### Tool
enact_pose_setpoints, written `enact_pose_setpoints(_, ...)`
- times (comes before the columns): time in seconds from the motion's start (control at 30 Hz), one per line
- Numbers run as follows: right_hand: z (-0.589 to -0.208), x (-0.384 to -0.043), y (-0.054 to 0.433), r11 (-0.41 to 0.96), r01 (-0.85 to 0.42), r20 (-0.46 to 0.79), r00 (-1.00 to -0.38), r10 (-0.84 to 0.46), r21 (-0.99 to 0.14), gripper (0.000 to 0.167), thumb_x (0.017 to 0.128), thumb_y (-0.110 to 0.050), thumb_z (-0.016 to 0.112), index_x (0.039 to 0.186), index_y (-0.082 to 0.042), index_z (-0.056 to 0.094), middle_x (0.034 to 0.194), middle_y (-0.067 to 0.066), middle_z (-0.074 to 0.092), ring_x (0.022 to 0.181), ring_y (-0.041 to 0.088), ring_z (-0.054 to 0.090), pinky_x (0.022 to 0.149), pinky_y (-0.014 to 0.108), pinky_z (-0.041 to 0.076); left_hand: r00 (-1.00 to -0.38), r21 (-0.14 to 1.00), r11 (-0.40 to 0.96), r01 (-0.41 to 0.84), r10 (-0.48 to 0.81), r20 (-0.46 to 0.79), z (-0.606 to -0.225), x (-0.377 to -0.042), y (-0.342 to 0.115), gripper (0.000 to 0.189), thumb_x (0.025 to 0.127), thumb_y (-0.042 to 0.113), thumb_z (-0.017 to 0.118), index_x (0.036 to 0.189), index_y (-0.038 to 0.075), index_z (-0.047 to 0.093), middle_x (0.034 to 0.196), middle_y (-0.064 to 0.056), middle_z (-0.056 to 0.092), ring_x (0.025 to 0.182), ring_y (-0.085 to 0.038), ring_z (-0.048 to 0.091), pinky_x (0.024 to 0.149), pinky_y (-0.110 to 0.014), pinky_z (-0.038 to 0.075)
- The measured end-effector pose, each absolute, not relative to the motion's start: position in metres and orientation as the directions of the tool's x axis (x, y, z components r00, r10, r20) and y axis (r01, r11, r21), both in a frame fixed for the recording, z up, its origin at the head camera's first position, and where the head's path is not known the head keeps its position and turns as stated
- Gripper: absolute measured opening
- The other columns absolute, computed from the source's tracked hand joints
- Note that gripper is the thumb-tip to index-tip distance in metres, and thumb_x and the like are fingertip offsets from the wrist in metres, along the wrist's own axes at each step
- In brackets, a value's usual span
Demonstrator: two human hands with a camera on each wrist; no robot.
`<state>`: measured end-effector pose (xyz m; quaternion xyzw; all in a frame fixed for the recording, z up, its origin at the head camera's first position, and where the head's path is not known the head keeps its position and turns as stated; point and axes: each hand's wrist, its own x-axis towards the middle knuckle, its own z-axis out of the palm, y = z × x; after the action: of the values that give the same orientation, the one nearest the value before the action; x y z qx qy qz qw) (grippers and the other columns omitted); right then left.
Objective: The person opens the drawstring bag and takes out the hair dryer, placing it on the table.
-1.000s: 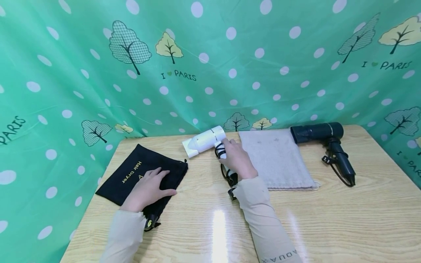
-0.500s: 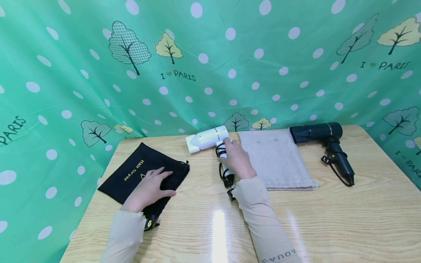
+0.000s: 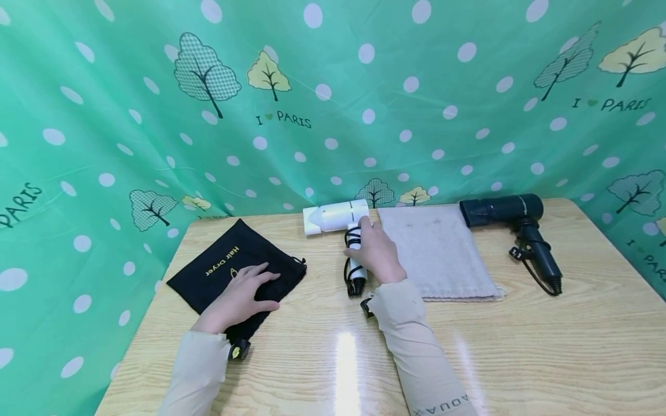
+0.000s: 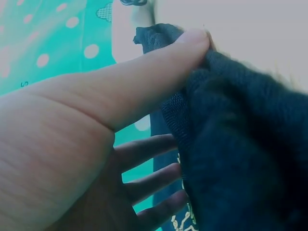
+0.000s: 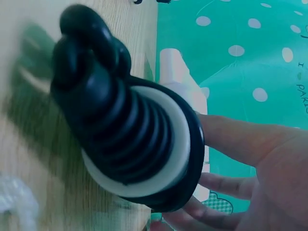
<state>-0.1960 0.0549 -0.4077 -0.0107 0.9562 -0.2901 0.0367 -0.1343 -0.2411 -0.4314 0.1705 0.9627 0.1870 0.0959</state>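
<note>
A black drawstring pouch with gold "Hair Dryer" lettering lies flat at the table's left. My left hand rests across it, fingers spread; the left wrist view has the thumb along the edge of the dark cloth. To the right, a white hair dryer lies with its nozzle pointing left and a black cord wound about its handle. My right hand grips that handle near the barrel. Close up in the right wrist view is the ribbed black cord end, with fingers and thumb around the handle behind it.
A grey cloth pouch lies flat just right of my right hand. At the far right is a black hair dryer, its cord and plug beside the handle. Behind the wooden table hangs a green dotted curtain.
The white hair dryer has turned, its barrel shifting right and now nearly level. The black pouch has slid slightly right and away under my left hand. Both hands have stayed nearly in place.
</note>
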Motion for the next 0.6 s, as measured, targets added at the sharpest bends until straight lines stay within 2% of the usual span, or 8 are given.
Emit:
enact_pose_setpoints(0.13,-0.4066,-0.1954,0.0544,0.845,-0.021,-0.019,-0.999,-0.036,-0.534,0.06,0.086,-0.031,0.078,0.129,-0.001,0.05,0.129,0.026,0.043,0.115,0.039,0.046,0.08,0.048,0.053,-0.916,0.427,0.852,0.302,0.383,-0.117,-0.4321,-0.1345,-0.242,0.056,0.087,0.03,0.077,0.136,0.01,0.059,0.156,-0.024,0.033,0.142,-0.047,0.028,0.111,-0.07,0.023)
enact_pose_setpoints(0.27,-0.4048,-0.1953,0.0545,0.86,-0.062,0.007,-0.998,-0.068,-0.507,0.06,0.087,-0.029,0.077,0.13,0.002,0.051,0.132,0.026,0.04,0.119,0.039,0.041,0.087,0.046,0.051,-0.904,0.461,0.829,0.317,0.411,-0.117,-0.433,-0.1348,-0.2425,0.049,0.088,0.023,0.076,0.134,0.012,0.061,0.157,-0.023,0.032,0.144,-0.047,0.025,0.112,-0.071,0.02)
enact_pose_setpoints(0.43,-0.4067,-0.1967,0.0547,0.874,-0.099,-0.014,-0.993,-0.12,-0.477,0.067,0.088,-0.029,0.076,0.139,0.002,0.047,0.138,0.026,0.039,0.125,0.039,0.04,0.096,0.047,0.049,-0.886,0.494,0.8,0.34,0.449,-0.119,-0.4324,-0.1334,-0.2421,0.042,0.09,0.016,0.073,0.131,0.012,0.064,0.157,-0.022,0.033,0.145,-0.047,0.023,0.112,-0.069,0.025)
enact_pose_setpoints(0.6,-0.4073,-0.197,0.0545,0.876,-0.111,-0.004,-0.992,-0.128,-0.469,0.066,0.087,-0.029,0.077,0.138,0.001,0.048,0.137,0.025,0.04,0.124,0.039,0.041,0.095,0.046,0.05,-0.88,0.493,0.799,0.344,0.458,-0.128,-0.4312,-0.1321,-0.2405,0.041,0.09,0.015,0.073,0.13,0.013,0.065,0.157,-0.02,0.034,0.146,-0.045,0.024,0.112,-0.065,0.029)
